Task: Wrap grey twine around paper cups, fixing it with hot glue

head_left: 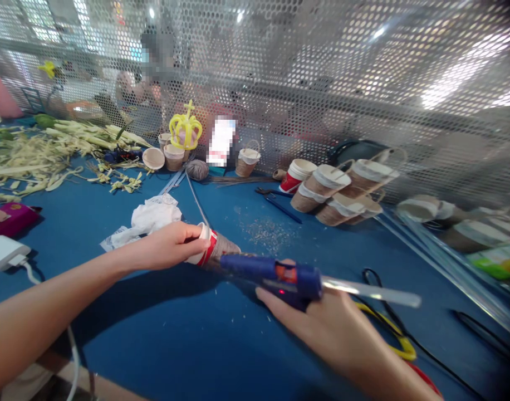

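Note:
My left hand [175, 243] grips a red and white paper cup [209, 249] by its rim, the cup lying tilted on its side. Grey-brown cord [227, 245] is wound round the cup's lower part, and a strand runs back toward a ball of grey yarn [197, 170]. In my right hand [322, 317] is a blue hot glue gun [271, 273], with a clear glue stick [372, 291] poking out of its back and a small red light lit. The gun's nozzle points at the cup's side; blur hides whether it touches. A crumpled white cloth [155, 214] lies behind my left hand.
Several cord-wrapped cups [322, 184] stand at the back right, beside pliers [280, 203]. Glue sticks [442, 267] and a black cable [422, 345] lie on the right. Husk strips [33, 156] cover the back left. A perforated metal screen [280, 72] rises behind.

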`<state>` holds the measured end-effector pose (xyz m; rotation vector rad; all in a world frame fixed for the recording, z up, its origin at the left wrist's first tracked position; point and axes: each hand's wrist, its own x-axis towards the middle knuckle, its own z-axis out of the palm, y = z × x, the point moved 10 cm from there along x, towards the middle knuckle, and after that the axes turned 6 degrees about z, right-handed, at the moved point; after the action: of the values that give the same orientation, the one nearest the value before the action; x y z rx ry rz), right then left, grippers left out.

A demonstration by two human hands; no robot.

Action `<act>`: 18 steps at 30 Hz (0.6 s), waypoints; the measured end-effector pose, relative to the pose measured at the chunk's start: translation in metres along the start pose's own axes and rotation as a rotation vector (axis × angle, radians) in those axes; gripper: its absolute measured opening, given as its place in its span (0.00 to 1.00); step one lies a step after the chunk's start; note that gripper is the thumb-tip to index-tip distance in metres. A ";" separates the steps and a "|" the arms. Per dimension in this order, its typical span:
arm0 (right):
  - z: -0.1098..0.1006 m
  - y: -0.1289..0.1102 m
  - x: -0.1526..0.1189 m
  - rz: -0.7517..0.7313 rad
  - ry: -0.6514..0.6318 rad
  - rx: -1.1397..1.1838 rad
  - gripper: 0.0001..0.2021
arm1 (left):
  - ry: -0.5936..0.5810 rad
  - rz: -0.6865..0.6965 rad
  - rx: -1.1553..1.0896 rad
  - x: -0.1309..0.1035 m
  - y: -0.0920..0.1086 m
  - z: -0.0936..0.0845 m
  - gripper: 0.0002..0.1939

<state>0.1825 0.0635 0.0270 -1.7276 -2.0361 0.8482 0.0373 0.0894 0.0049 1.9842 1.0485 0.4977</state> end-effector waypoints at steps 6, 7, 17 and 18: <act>-0.027 0.029 0.021 0.134 -0.018 0.370 0.14 | 0.051 -0.061 -0.034 -0.002 -0.006 -0.006 0.14; -0.031 0.038 0.027 0.161 0.007 0.408 0.14 | 0.054 -0.065 -0.043 -0.002 -0.007 -0.006 0.14; -0.032 0.076 0.087 0.278 0.164 0.433 0.10 | 0.034 -0.100 -0.047 -0.004 -0.005 0.001 0.14; -0.032 0.077 0.091 0.276 0.185 0.407 0.10 | 0.024 -0.096 -0.047 -0.004 -0.004 0.003 0.14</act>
<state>0.2427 0.1658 -0.0085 -1.7906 -1.4084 1.0558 0.0342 0.0860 -0.0001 1.8811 1.1311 0.4914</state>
